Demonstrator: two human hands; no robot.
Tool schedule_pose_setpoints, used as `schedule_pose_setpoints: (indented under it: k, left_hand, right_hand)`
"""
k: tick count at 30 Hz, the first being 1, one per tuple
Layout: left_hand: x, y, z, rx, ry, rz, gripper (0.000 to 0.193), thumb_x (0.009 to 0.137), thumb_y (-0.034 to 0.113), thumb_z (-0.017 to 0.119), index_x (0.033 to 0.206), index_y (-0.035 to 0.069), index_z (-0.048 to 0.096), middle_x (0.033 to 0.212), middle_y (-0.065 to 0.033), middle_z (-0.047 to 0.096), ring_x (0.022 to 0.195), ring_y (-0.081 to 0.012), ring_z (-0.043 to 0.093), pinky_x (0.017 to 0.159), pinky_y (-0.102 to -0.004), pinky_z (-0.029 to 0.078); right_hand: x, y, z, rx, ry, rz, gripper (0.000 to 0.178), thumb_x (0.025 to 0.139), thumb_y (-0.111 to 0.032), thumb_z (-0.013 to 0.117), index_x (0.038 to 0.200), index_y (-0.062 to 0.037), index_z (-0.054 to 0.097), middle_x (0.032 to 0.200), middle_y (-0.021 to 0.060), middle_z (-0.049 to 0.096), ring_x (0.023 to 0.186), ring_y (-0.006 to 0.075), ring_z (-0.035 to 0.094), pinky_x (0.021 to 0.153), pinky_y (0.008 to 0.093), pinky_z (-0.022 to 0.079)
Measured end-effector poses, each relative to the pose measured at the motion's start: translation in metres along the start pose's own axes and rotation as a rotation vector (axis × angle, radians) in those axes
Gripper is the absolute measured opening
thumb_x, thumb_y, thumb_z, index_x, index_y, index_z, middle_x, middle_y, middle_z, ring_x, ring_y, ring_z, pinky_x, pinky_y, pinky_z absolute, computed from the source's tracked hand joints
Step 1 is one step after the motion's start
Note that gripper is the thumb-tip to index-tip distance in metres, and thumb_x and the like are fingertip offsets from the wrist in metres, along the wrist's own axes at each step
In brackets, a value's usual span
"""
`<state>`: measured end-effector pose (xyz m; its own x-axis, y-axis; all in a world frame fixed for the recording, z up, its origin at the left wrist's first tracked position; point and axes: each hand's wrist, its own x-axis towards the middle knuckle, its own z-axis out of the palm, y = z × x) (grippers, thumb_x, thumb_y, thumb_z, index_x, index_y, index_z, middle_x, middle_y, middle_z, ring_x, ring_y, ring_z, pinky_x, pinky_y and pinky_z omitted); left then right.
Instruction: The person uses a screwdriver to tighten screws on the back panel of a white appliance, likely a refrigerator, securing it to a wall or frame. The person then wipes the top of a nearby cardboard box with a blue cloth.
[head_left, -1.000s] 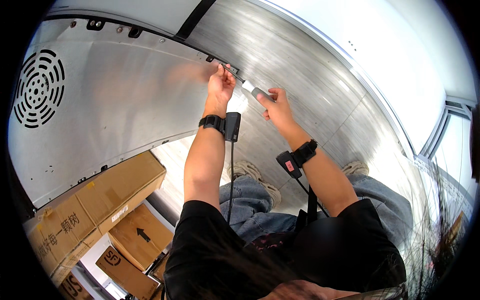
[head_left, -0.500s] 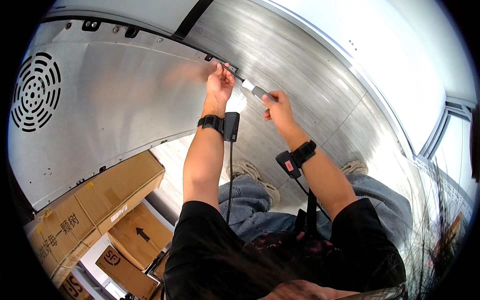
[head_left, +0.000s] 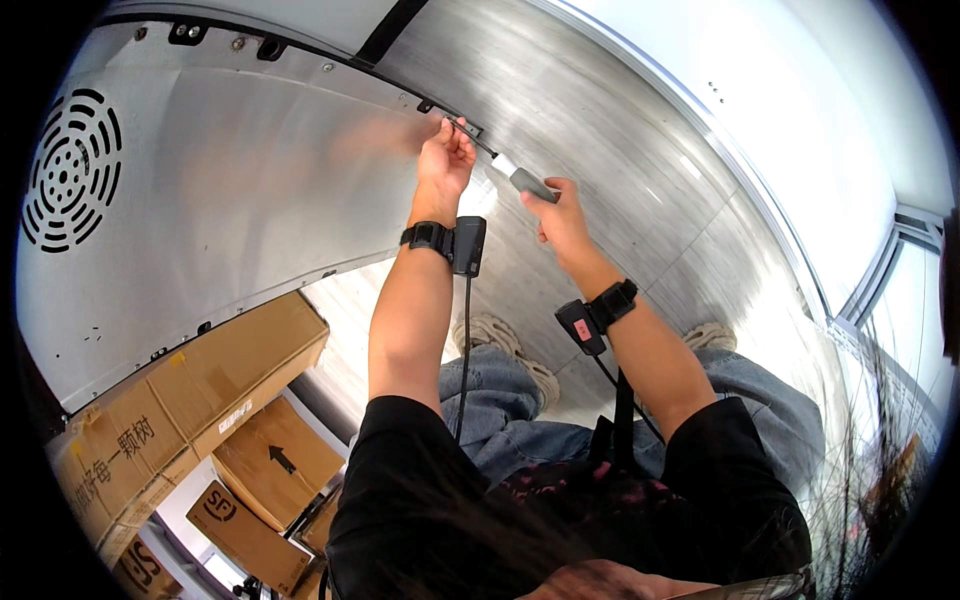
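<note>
Two bare hands at one tool: a screwdriver (head_left: 533, 184) with grey handle, white collar and thin dark shaft. Position: just off the right-hand corner of a large silver metal panel (head_left: 260, 190), shaft running obliquely toward the panel's upper edge near that corner. Tip hidden at the fingers; contact with the panel cannot be told.

Right hand (head_left: 562, 218): holding the end of the handle, thumb and fingers closed on it, over the floor (head_left: 680, 170).

Left hand (head_left: 447, 160): thumb and fingertips narrow, drawn together at the far end of the shaft, beside the panel's upper edge. Whether they pinch the shaft or some smaller piece, cannot tell.

Panel: round slotted vent (head_left: 70, 178) near its left edge; black tabs and screw heads along its upper edge.

Below the panel's lower edge: a long cardboard box (head_left: 215, 375), then a smaller carton (head_left: 255, 460) marked with a black arrow, and a narrow brown carton (head_left: 245, 537) beside it.

Each wrist: black strap with a boxy unit, left unit (head_left: 469, 246) and right unit (head_left: 579, 328), both cabled.
</note>
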<state>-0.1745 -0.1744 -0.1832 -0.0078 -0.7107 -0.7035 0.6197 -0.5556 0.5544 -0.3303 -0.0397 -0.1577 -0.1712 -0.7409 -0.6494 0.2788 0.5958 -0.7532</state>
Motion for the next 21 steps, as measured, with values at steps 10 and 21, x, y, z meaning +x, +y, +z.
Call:
schedule_pose_setpoints:
  k: [10,21]
  left_hand:
    - [-0.001,0.000,0.001,0.009,0.029,0.010,0.014,0.092,0.021,0.053,0.091,0.009,0.059,0.084,-0.0008,0.064,0.065,-0.0095,0.054,0.059,-0.0236,0.045]
    - [0.000,0.000,0.000,-0.004,0.020,-0.003,0.013,0.092,0.021,0.052,0.092,0.009,0.057,0.087,-0.0014,0.064,0.065,-0.0090,0.054,0.059,-0.0232,0.045]
  right_hand:
    - [0.001,0.001,0.001,-0.007,0.052,-0.023,0.040,0.090,-0.034,0.053,0.106,0.0028,0.050,0.078,0.0104,0.055,0.050,0.0130,0.049,0.044,0.0268,0.042]
    - [0.001,0.000,0.000,-0.035,0.019,-0.049,0.041,0.086,-0.027,0.059,0.108,0.0070,0.048,0.081,0.0119,0.056,0.056,0.0157,0.054,0.050,0.0292,0.047]
